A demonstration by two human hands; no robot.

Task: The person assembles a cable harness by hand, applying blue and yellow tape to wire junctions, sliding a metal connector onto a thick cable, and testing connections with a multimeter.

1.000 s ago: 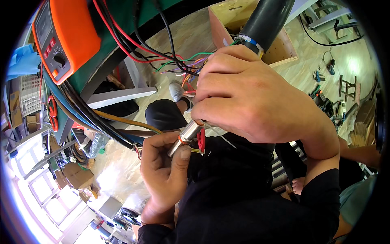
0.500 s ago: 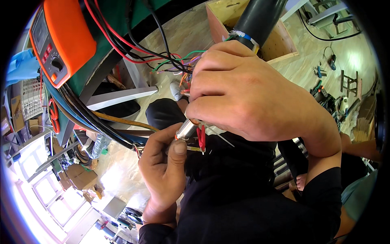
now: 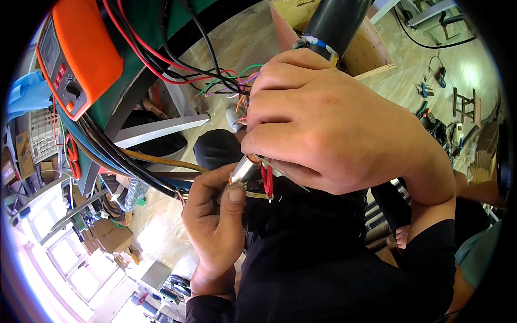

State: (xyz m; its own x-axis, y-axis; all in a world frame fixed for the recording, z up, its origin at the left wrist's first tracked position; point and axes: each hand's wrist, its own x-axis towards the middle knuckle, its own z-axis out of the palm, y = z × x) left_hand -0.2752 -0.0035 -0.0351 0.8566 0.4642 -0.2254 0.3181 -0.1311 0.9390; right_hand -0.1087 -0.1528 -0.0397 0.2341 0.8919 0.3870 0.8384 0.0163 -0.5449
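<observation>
Between the thumb and curled fingers of my left hand [image 3: 215, 218] is a short shiny metal tube [image 3: 245, 171]. Its upper end reaches up to the underside of my right hand [image 3: 334, 121]. The right hand's fingers are bent over and closed; its fingertips and whatever they pinch are hidden behind the knuckles. Thin coloured wires [image 3: 245, 81] run in behind those knuckles from the upper left. Red-sleeved leads [image 3: 267, 180] hang beside the tube, below the right hand. Beyond the right hand, a thick black cable [image 3: 336, 24] with a blue band slants up.
An orange multimeter [image 3: 81, 59] rests on the green table [image 3: 142, 40] at upper left, with red and black leads hanging over its edge. A wooden box [image 3: 377, 51] stands on the floor beyond. Tools [image 3: 428, 121] lie at right, near another person's arm [image 3: 479, 188].
My right hand has shifted slightly left and down. The left hand keeps its grip on the metal tube, and the whole view has moved a little.
</observation>
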